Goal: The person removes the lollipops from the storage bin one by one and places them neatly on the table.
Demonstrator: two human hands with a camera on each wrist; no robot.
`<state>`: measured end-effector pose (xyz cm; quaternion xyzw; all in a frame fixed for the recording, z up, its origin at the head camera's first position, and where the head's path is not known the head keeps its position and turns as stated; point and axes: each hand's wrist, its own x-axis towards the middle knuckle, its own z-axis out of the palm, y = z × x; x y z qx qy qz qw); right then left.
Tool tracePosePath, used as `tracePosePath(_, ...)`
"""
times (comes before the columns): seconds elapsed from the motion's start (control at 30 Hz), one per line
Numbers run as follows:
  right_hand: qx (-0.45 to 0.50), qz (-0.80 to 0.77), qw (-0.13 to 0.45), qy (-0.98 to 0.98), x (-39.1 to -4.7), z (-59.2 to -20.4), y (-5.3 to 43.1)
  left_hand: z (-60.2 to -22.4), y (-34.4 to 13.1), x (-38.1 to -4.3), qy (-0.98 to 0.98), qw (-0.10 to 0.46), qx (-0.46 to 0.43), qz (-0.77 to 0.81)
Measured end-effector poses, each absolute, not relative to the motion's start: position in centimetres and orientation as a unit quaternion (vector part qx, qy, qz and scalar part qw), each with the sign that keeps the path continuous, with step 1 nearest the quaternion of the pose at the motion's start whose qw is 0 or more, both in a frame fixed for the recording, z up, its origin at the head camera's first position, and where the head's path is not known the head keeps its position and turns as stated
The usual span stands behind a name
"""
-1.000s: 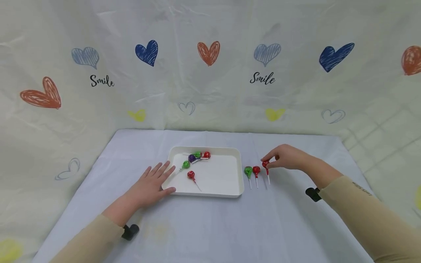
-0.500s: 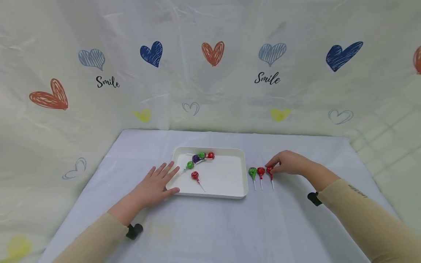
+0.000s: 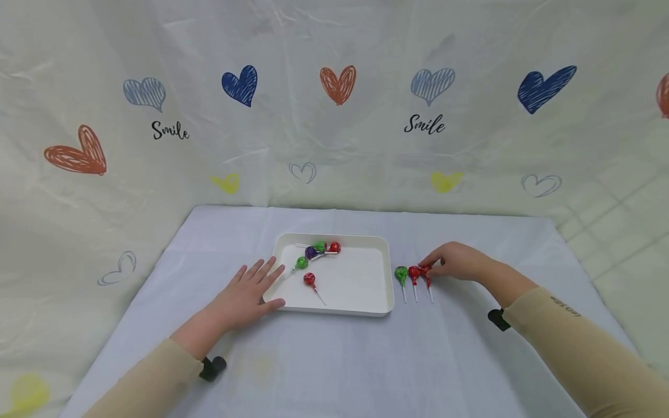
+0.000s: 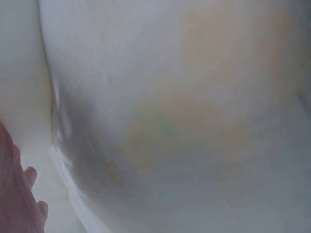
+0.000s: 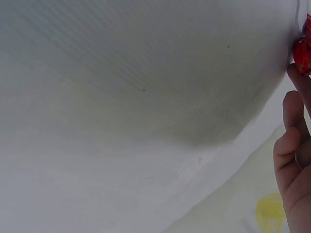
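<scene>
My left hand [image 3: 243,296] lies with fingers spread over the left edge of a white tray [image 3: 360,312]; part of it also shows in the left wrist view. Right of the tray, a green lollipop [image 3: 400,273] and a red lollipop [image 3: 414,272] lie side by side, sticks toward me. With thumb and fingertips, my right hand [image 3: 457,261] pinches another red lollipop [image 3: 428,281] close beside them. Its wrapped head is partly covered by the fingers. The right wrist view catches this red wrapper [image 5: 302,56] at its right edge, against a fingertip.
Inside the tray, a red lollipop [image 3: 309,279] lies near the front and a green lollipop [image 3: 302,263] near the left. A purple lollipop [image 3: 310,252], another green one and a red one cluster at the back. A patterned sheet [image 3: 366,157] rises behind the white-covered table [image 3: 334,360].
My right hand has lowered its red lollipop onto the table and slid it left, close against the other red one. The head view has shifted slightly; my left hand stays at the tray.
</scene>
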<state>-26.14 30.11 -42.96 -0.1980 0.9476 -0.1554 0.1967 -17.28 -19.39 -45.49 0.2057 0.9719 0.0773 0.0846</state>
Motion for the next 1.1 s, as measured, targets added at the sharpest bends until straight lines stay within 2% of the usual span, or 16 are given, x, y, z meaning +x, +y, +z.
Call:
tracePosePath(0.73, -0.208, -0.203, 0.184, 0.939, -25.9, -39.6, 29.3, -46.3, -19.4, -17.3, 0.973, 0.078, 0.204, 0.081)
tracePosePath(1.1, -0.231, -0.204, 0.183, 0.934, -27.0, -38.1, 25.3, -45.6, -19.4, -17.2, 0.973, 0.076, 0.200, 0.083)
